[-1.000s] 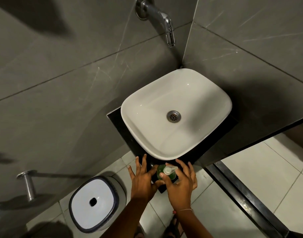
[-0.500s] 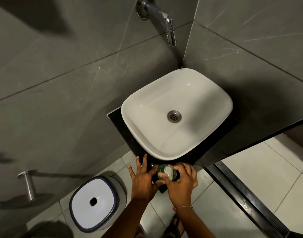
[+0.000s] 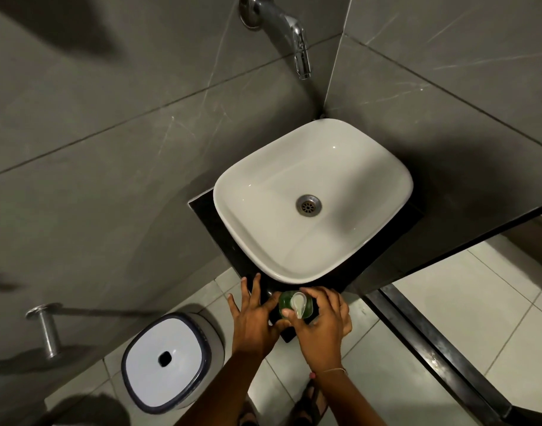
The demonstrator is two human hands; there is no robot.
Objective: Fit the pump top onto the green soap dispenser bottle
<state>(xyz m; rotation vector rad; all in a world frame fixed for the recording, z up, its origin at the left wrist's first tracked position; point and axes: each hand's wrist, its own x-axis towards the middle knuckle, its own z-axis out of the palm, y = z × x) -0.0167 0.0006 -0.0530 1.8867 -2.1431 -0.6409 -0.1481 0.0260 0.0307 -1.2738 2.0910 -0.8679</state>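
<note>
Head view looks straight down on the white basin (image 3: pixel 312 198), and I take everything from that. Just below the basin's near corner, on the tip of the dark counter (image 3: pixel 208 216) it sits on, stands the green soap bottle (image 3: pixel 283 304), upright, with the pale pump top (image 3: pixel 298 305) on its mouth and the spout pointing toward me. My right hand (image 3: pixel 320 327) curls round the bottle from the right, fingertips at the pump's collar, thumb near the spout tip; I cannot tell how tightly it grips. My left hand (image 3: pixel 253 318) steadies the bottle from the left, thumb against it, fingers spread and loose. Left of the basin and lower, on the floor tiles, sits a white bin (image 3: pixel 168 361). Above the basin's far corner a chrome tap (image 3: pixel 282 29) juts from the grey wall.
</note>
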